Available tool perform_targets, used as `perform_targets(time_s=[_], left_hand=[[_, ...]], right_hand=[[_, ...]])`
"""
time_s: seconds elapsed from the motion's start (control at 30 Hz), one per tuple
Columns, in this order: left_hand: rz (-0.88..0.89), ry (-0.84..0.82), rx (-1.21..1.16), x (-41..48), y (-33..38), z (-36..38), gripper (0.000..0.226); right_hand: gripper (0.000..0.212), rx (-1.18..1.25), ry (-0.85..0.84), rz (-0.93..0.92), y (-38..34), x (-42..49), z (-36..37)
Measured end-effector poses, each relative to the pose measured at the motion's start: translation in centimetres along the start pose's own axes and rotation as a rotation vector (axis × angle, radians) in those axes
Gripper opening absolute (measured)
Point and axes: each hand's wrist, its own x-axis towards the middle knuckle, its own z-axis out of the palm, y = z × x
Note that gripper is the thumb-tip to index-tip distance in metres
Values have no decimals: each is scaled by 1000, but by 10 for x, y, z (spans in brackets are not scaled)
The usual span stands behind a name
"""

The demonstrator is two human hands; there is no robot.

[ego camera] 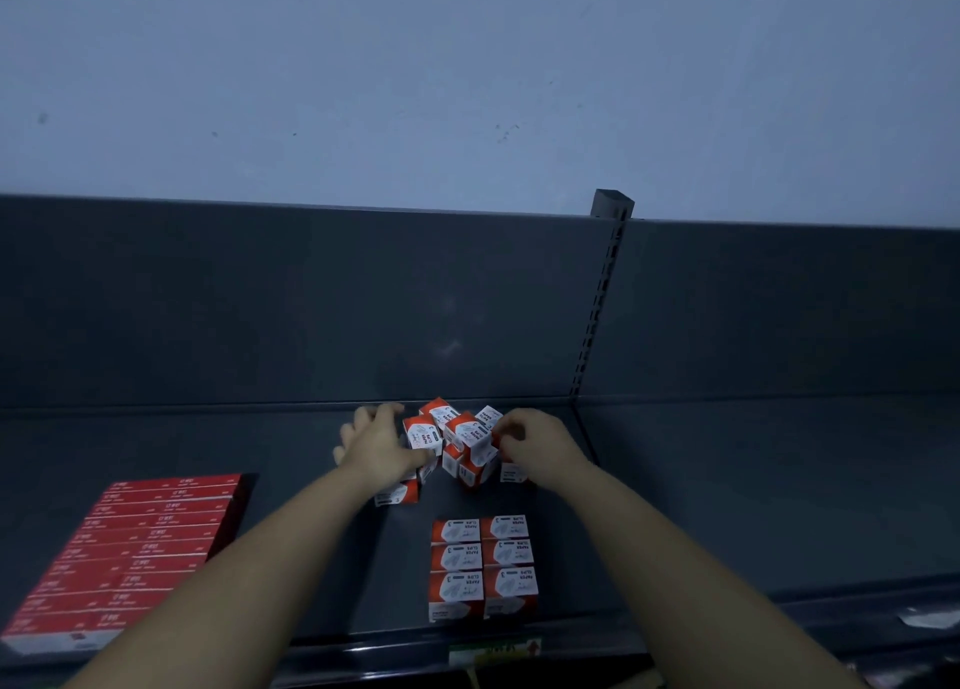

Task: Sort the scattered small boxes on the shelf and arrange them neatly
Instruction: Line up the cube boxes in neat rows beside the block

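Roughly halfway, I'd judge: six paper clip boxes (483,566) sit in a tidy two-by-three block in front of the jumbled pile (441,423), clear of it. The pile itself, several more boxes tipped at odd angles, is unsorted at the back of the shelf (727,506). Left hand (376,447) is against the pile's left side, fingers spread, gripping nothing I can see. Right hand (535,441) is curled onto the upper right box (470,436) of the pile. Flat red packs (130,548) lie well left of the pile, already lined up.
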Motion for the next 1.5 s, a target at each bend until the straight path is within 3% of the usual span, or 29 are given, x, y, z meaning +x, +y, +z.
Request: perform_targets(time_s=[0.2, 0.33, 0.53, 0.63, 0.8, 0.93, 1.1, 1.37, 1.5], left_hand=[[28, 0, 71, 3, 2, 9, 92], [23, 36, 108, 5, 5, 18, 84], [42, 29, 67, 11, 3, 20, 63], [72, 31, 10, 10, 3, 14, 63], [119, 43, -158, 2, 0, 15, 81], [200, 1, -432, -3, -3, 16, 58], [244, -28, -659, -10, -2, 8, 47], [63, -78, -912, -12, 7, -3, 46], [45, -152, -1004, -14, 7, 0, 21]], right_hand=[[40, -203, -44, -94, -9, 11, 11], [70, -247, -176, -150, -17, 15, 11], [48, -325, -263, -173, -17, 18, 14], [65, -346, -258, -162, -15, 20, 14], [71, -231, -238, -108, -13, 18, 14], [64, -44, -198, -80, -8, 12, 10], [67, 285, -173, 38, -5, 2, 1], [49, 710, -178, 108, -1, -9, -5], [37, 886, -192, 116, 0, -9, -5]])
